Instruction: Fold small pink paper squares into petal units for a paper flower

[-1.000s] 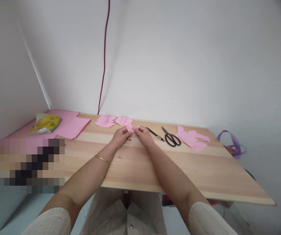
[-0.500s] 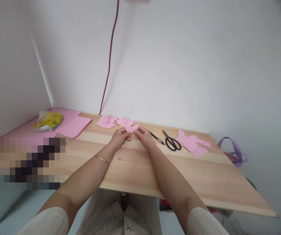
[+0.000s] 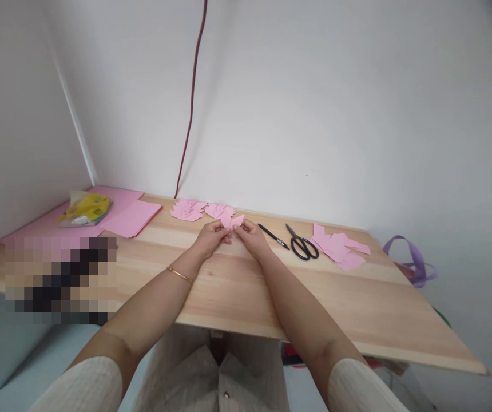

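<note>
Between my hands is a small folded piece of pink paper, its two pointed parts spreading upward like a V. My left hand pinches its left side, and my right hand pinches the right side; the fingertips almost meet. Just beyond lie pink paper cut-outs with jagged edges, and another jagged cut-out partly behind the held piece. A black pen rests right of my right hand. Beside it are black-handled scissors, blades pointing away from me.
Pink paper scraps lie right of the scissors on the wooden table. At the left are stacked pink sheets and a yellow plastic packet. A purple ribbon hangs past the right edge. A red cable runs down the wall.
The view has shifted slightly. Both hands stay at the pink paper, with the right fingers a little further round its lower edge; more of the pen shows.
</note>
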